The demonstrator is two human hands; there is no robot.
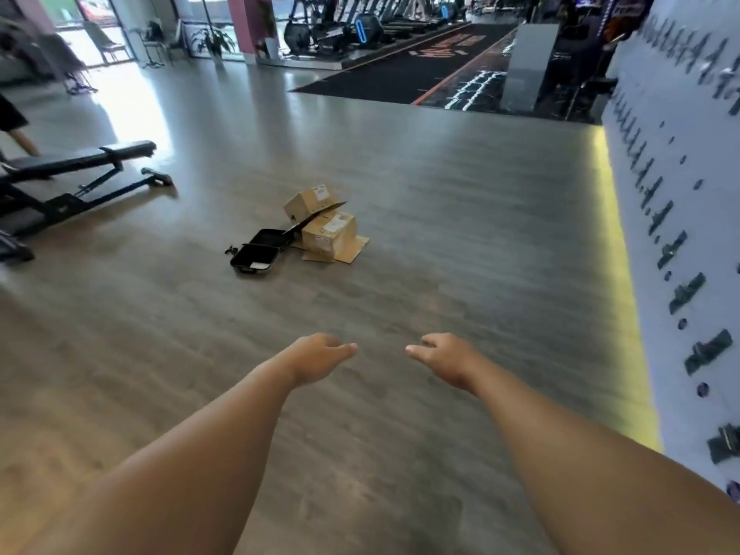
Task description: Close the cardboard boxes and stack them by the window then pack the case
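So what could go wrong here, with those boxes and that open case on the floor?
The upper cardboard box sits tilted on the lower box, so it might slide off when touched. The open black case lies right beside them, easy to step on. Both the left hand and the right hand are empty and far off.

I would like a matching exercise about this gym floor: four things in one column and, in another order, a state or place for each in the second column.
Column 1
1. black case
2. upper cardboard box
3. weight bench
4. left hand

Column 2
a. tilted, leaning on the lower cardboard box
b. held out in front, holding nothing
c. lying open on the floor
d. standing at the left side of the room

Right pairs: 1-c, 2-a, 3-d, 4-b
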